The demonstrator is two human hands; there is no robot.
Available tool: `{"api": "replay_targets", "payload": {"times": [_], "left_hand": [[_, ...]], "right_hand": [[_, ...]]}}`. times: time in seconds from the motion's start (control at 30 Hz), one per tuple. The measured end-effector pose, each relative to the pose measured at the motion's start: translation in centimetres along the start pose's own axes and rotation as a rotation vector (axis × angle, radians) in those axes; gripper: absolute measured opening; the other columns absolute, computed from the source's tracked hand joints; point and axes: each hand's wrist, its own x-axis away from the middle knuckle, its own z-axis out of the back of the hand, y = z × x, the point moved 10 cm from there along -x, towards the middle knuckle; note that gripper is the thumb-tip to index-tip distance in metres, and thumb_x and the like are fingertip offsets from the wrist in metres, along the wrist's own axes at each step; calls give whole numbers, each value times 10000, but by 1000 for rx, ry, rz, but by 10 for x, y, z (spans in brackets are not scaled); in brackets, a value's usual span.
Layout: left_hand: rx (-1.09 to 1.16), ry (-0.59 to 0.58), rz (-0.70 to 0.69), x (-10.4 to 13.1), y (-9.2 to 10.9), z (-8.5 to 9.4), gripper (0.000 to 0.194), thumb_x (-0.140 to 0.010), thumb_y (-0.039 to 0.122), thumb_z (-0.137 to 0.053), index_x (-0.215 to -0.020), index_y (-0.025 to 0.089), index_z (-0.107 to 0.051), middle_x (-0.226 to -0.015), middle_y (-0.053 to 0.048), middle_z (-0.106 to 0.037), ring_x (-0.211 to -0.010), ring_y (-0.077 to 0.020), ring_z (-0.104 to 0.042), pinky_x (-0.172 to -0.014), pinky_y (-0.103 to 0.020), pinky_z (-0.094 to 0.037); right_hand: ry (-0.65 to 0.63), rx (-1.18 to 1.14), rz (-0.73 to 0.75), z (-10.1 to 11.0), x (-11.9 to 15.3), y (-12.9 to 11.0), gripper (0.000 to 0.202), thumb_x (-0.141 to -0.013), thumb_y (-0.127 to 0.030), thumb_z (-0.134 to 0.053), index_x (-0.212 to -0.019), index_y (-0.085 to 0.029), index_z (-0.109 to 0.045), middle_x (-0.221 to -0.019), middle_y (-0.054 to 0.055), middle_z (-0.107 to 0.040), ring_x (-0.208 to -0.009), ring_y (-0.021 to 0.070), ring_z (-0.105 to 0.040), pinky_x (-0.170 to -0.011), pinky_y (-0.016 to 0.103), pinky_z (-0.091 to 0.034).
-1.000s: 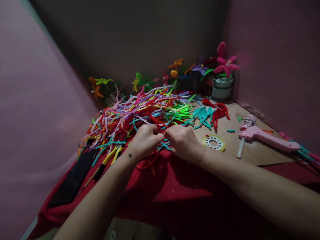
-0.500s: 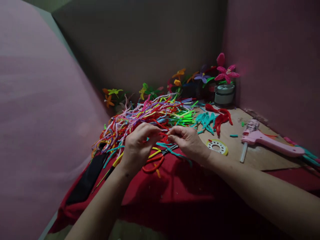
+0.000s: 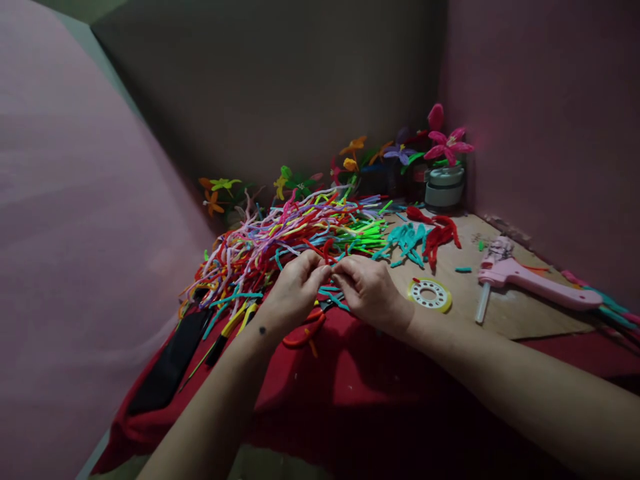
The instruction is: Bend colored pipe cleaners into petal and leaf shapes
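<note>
My left hand (image 3: 295, 290) and my right hand (image 3: 373, 293) meet fingertip to fingertip over the front of the pile. Both are closed in a pinch on a red pipe cleaner (image 3: 327, 251), whose bent part shows just above the fingers; the rest of it is hidden. Behind them spreads a heap of many-coloured pipe cleaners (image 3: 280, 230). Scissors with red handles (image 3: 305, 333) lie beneath the hands, partly covered. Left of my left wrist rest yellow-and-black pliers (image 3: 233, 323).
Folded teal pieces (image 3: 407, 241) and red pieces (image 3: 441, 237) lie on a board (image 3: 520, 317), with a yellow-rimmed spool (image 3: 430, 295) and a pink glue gun (image 3: 540, 280). A black flat object (image 3: 167, 370) lies at left. Fuzzy flowers (image 3: 450, 145) stand along the back wall.
My left hand has turned and shifted right, bringing its fingertips against those of my right hand. The red pipe cleaner now shows above the fingers. The view has shifted slightly.
</note>
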Motion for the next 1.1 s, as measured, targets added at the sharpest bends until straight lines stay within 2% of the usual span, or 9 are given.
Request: {"api": "replay_targets", "payload": {"times": [0.17,0.27,0.37,0.47,0.53,0.63,0.77,0.9,1.1], "left_hand": [[70,78,-17,-2,-7,12,132,-770,269,-509,-693,167,-474,-612,46,-446,-559,-82,-394,-540,-195,-337],[45,115,-51,-3,-11,16,120,-777,282,-516,-753,166,-530,-650,28,-526,-588,-95,-458,-571,-204,-368],[-157,187,-158,0,-5,15,153,-809,282,-490,-820,162,-585,-753,-17,-604,-687,-127,-523,-653,-232,-396],[-492,246,-316,7,10,7,176,-841,235,-440,-829,156,-598,-814,-60,-614,-771,-165,-518,-717,-274,-389],[-674,214,-385,10,16,-5,191,-853,199,-404,-841,157,-590,-839,-73,-602,-795,-185,-498,-712,-290,-382],[-807,127,-391,8,16,-15,180,-849,167,-390,-826,161,-568,-831,-72,-579,-781,-193,-478,-674,-291,-374],[-775,57,-372,1,14,-13,157,-828,136,-395,-746,166,-525,-756,-55,-559,-724,-179,-470,-633,-275,-361],[-693,17,-364,-3,13,-10,176,-835,163,-398,-700,166,-510,-705,-45,-549,-676,-164,-464,-620,-270,-349],[-550,-34,-300,-4,8,-2,169,-821,206,-416,-680,170,-502,-689,-24,-542,-643,-132,-464,-595,-237,-339]], "right_hand": [[-160,-556,-485,-25,3,39,111,-705,-241,-552,-696,-133,-577,-598,2,-561,-528,88,-472,-518,222,-377],[-146,-668,-605,-29,6,48,115,-652,-241,-579,-633,-128,-566,-528,-26,-512,-475,70,-425,-483,216,-355],[-104,-608,-615,-24,6,52,105,-633,-226,-584,-605,-125,-572,-519,-27,-508,-481,71,-419,-482,215,-349],[-90,-488,-567,-20,6,52,104,-646,-215,-573,-587,-129,-575,-530,-18,-523,-504,77,-430,-498,214,-354],[-80,-409,-530,-18,5,52,105,-659,-207,-563,-592,-131,-588,-548,-8,-547,-523,84,-452,-518,216,-364],[-65,-343,-482,-16,4,51,103,-669,-192,-552,-609,-131,-610,-573,5,-578,-550,95,-483,-548,224,-378],[-89,-503,-541,-21,4,55,67,-643,-184,-585,-632,-124,-614,-569,-6,-572,-528,85,-476,-530,221,-382],[-72,-764,-625,-20,2,60,178,-639,-236,-633,-777,-123,-640,-657,0,-622,-541,83,-523,-526,221,-412],[-167,-711,-629,-27,1,61,91,-676,-201,-623,-700,-125,-667,-586,5,-640,-518,85,-558,-549,229,-455]]}}
